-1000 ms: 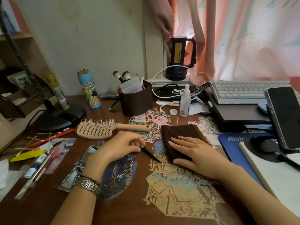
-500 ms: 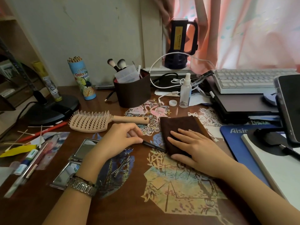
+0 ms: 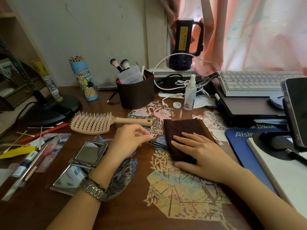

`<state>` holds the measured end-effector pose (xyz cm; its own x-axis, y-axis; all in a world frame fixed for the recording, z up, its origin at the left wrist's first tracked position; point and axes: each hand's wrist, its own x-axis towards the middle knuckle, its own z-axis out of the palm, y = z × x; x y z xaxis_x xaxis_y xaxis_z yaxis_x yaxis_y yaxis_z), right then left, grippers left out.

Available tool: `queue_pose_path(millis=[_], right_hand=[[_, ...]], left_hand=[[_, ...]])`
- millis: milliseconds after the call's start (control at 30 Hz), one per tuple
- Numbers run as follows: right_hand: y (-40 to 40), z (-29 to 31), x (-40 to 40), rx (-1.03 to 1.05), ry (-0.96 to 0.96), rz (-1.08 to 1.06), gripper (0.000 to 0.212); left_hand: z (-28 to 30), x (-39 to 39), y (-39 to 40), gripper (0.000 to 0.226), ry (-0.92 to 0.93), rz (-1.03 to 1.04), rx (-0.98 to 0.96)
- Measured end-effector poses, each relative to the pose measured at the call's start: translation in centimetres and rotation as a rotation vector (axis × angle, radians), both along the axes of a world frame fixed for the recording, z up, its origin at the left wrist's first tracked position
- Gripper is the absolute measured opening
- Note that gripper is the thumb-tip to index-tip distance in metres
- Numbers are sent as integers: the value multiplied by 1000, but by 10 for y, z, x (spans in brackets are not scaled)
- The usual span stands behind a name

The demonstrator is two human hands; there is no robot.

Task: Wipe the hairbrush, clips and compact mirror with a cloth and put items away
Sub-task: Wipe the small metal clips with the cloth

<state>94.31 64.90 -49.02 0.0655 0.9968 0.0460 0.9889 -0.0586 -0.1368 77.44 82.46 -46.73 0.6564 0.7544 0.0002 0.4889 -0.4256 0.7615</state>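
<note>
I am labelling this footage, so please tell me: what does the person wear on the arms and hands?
Both forearms are bare, with no sleeves in view. The left wrist carries a silver metal link watch and a thin dark bracelet beside it. The right hand and its wrist show no ring or band.

wall [image 3: 93, 30]: pale, scuffed | curtain [image 3: 249, 30]: pink, backlit | shelving [image 3: 15, 52], perhaps wooden

Left hand [image 3: 131, 140] has drawn the clip [image 3: 157, 144] leftward.
</note>
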Motion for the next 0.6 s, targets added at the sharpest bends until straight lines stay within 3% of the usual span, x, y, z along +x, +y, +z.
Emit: queue_pose_path(millis=[333,600], right_hand=[[-3,-3,-1,41,-18,2,61],[2,-6,-7,56,1,-10,58]], left_hand=[[0,-9,9,6,54,-93,-90],[0,-2,4,6,58,-77,-32]])
